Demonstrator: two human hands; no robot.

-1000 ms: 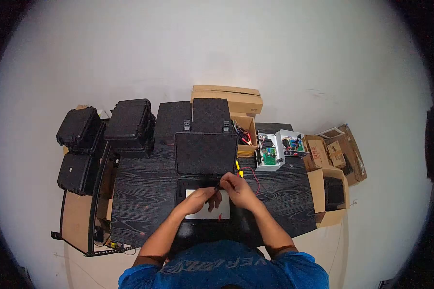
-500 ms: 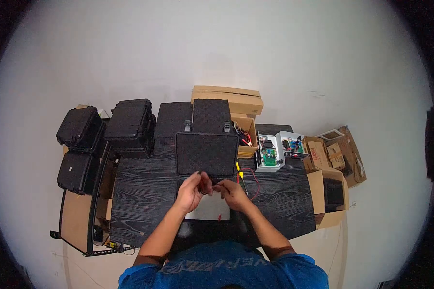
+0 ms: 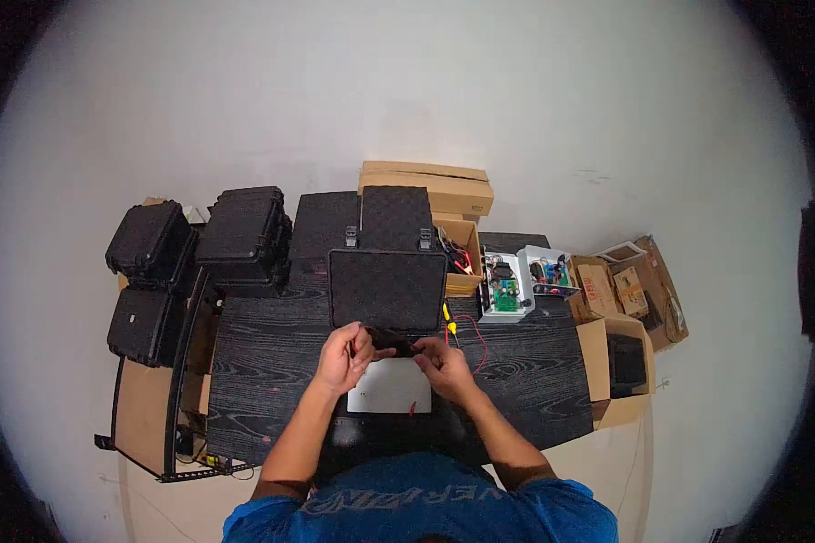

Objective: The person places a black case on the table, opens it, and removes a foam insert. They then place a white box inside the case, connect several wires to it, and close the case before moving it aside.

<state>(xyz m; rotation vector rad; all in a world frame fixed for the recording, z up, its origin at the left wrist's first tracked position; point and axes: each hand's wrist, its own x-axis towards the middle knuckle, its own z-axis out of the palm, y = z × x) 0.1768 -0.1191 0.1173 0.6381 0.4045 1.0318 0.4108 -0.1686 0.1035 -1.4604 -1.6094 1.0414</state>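
Note:
An open black hard case stands before me, its foam-lined lid [image 3: 388, 288] raised. A silver-grey metal panel [image 3: 389, 391] lies in its lower part, with a small red piece [image 3: 413, 408] near the panel's front right corner. Above the panel's far left edge, my left hand [image 3: 342, 360] is closed with its fingers curled. My right hand [image 3: 444, 369] pinches at the far right edge, thumb against fingers. Something thin and dark seems to run between the hands, but it blends into the black case and I cannot make out what it is.
Black cases [image 3: 244, 237] are stacked on the left. Behind the lid stand a foam sheet [image 3: 396, 215] and a carton [image 3: 426, 188]. To the right are a box of cables [image 3: 460, 258], opened circuit-board housings [image 3: 507, 288], a yellow-handled probe [image 3: 453, 328] with red wire, and cartons [image 3: 620, 366].
My hands have moved apart: the left went leftward, the right slightly to the right. More of the metal panel shows between them.

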